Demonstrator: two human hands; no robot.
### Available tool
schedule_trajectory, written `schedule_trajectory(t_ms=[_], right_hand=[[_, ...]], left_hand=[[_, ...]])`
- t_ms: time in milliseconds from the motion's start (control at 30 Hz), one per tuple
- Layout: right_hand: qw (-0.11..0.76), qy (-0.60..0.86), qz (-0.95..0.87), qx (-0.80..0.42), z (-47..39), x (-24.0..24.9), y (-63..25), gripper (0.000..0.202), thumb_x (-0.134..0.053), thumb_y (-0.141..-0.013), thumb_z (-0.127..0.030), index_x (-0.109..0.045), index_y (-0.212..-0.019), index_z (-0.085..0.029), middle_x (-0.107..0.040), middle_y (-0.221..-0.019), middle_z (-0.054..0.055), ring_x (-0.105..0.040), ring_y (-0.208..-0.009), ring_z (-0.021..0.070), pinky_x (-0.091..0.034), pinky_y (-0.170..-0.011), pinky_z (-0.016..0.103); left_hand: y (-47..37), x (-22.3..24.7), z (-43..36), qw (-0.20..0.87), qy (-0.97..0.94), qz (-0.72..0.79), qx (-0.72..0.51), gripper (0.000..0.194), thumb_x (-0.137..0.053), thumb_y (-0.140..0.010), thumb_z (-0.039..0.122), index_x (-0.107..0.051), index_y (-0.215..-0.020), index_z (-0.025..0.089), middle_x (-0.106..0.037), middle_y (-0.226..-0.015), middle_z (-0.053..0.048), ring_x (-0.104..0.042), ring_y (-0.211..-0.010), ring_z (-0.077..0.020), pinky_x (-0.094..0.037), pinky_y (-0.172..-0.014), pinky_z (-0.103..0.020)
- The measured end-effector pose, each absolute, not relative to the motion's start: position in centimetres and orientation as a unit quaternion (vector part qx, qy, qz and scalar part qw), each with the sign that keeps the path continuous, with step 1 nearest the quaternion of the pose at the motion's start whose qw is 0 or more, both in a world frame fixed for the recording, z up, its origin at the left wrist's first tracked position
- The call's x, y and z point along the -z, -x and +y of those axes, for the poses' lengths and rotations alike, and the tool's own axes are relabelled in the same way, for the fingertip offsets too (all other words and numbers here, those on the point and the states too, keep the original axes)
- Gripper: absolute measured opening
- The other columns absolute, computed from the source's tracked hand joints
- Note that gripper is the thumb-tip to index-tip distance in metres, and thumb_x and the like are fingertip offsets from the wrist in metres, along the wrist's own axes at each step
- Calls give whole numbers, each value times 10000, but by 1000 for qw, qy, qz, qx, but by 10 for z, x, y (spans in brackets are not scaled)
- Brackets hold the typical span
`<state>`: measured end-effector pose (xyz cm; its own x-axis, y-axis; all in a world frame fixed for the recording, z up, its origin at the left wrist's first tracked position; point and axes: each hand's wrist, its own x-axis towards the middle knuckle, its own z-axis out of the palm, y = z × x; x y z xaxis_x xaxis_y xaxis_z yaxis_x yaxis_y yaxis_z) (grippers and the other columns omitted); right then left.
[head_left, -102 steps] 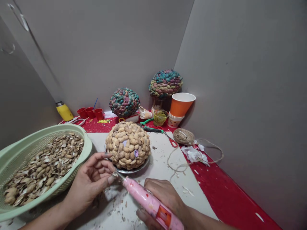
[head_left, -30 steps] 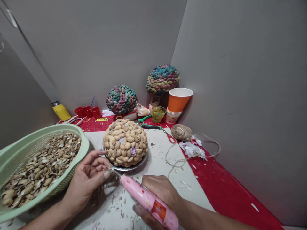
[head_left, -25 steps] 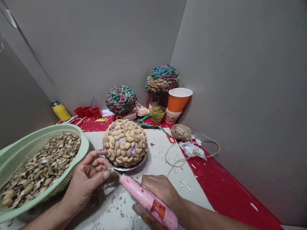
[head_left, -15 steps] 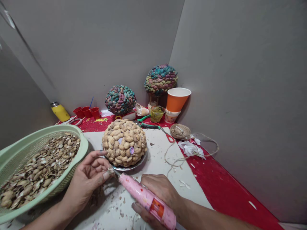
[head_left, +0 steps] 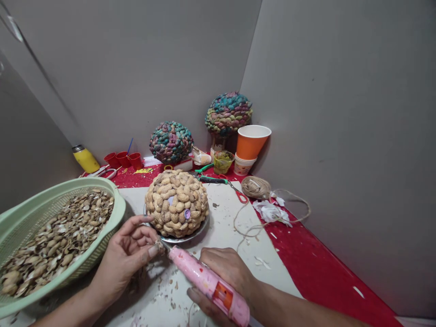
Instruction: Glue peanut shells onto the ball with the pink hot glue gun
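Observation:
My right hand (head_left: 226,272) is wrapped round a pink glue gun (head_left: 200,277) with an orange window in its side. The gun's nozzle points up and left and meets a small brownish piece (head_left: 159,247), pinched between the thumb and fingers of my left hand (head_left: 131,250). My left index finger reaches toward a ball covered in peanuts (head_left: 175,204), which rests on a shiny metal dish (head_left: 195,234). A purple round piece (head_left: 187,214) sits among the peanuts on its front.
A green basket (head_left: 119,200) of peanut shells stands at left. Behind are coloured peanut balls (head_left: 171,141), red cups (head_left: 135,161), a yellow bottle (head_left: 86,158), an orange cup (head_left: 251,143) and scissors (head_left: 240,193). Twine (head_left: 256,187) and crumpled white plastic (head_left: 271,212) lie at right.

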<state>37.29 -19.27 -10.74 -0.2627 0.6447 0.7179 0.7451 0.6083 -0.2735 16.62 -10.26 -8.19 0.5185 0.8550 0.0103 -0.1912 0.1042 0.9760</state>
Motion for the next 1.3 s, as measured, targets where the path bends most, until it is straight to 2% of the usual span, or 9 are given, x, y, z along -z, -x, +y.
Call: schedule_trajectory(t_ms=[200,333,500,567,667,800,933,1100,1300], right_hand=[[449,412,-791,62,-193,111,-373,394,-365,-983,-352,-384,-608,-230,-414,-505,-37,-348,-425,119,-260,-414,283],[503,405,-761,70,-196,101,-380,287,-442,-940,-309,-364,-672,-245,-421,-515,-46,-388,-429,128,-291,-418,277],[549,469,-691,52,-202,82,-398,98,-486,-859,-192,-432,-791,-236,-487,-622,-20,-492,-505,151,-419,-487,272],[559,507,-656,-8,-202,80,-403,100,-488,-894,-238,-463,-798,-227,-514,-671,1,-518,-545,159,-472,-540,290],[583,532,-606,-96,-199,84,-407,223,-492,-938,-321,-451,-741,-226,-501,-681,9,-513,-576,163,-491,-573,300],[605,519,-592,-119,-190,91,-408,250,-524,-933,-365,-471,-733,-223,-477,-672,3,-513,-603,172,-488,-586,300],[608,509,-599,-111,-186,93,-411,224,-527,-925,-348,-481,-745,-222,-480,-667,-6,-534,-611,173,-495,-622,298],[607,509,-604,-87,-187,87,-413,238,-527,-922,-321,-437,-727,-218,-468,-654,-22,-481,-556,133,-431,-543,261],[609,499,-614,-65,-187,84,-413,237,-523,-924,-287,-447,-713,-212,-429,-629,-39,-430,-529,115,-374,-506,250]], left_hand=[[-168,85,-106,669,-560,317,-372,415,-812,-743,172,-623,-1109,227,-685,-784,-4,-626,-688,-107,-518,-652,-188],[-168,78,-111,609,-605,325,-397,348,-785,-761,173,-623,-1063,235,-704,-792,-4,-662,-684,-126,-554,-654,-215],[-167,63,-119,374,-741,310,-464,201,-720,-788,100,-616,-885,241,-714,-805,-3,-700,-743,-150,-585,-720,-239],[-166,58,-121,256,-808,265,-460,239,-663,-810,52,-593,-920,252,-722,-855,-12,-708,-791,-156,-583,-759,-245],[-167,57,-119,66,-894,178,-405,295,-626,-813,17,-572,-1001,238,-746,-931,-61,-721,-836,-181,-584,-798,-280],[-172,64,-113,-114,-930,94,-338,387,-598,-833,23,-568,-1194,159,-757,-1018,-165,-718,-955,-260,-565,-902,-399],[-177,68,-107,-158,-932,68,-318,400,-543,-852,6,-580,-1237,107,-756,-1025,-203,-717,-976,-289,-569,-901,-426],[-181,70,-102,-139,-935,77,-318,447,-539,-855,14,-605,-1271,165,-753,-1065,-182,-718,-988,-295,-575,-902,-446],[-183,70,-98,-163,-936,58,-306,417,-541,-859,21,-621,-1250,143,-752,-1056,-193,-722,-956,-297,-579,-890,-450]])
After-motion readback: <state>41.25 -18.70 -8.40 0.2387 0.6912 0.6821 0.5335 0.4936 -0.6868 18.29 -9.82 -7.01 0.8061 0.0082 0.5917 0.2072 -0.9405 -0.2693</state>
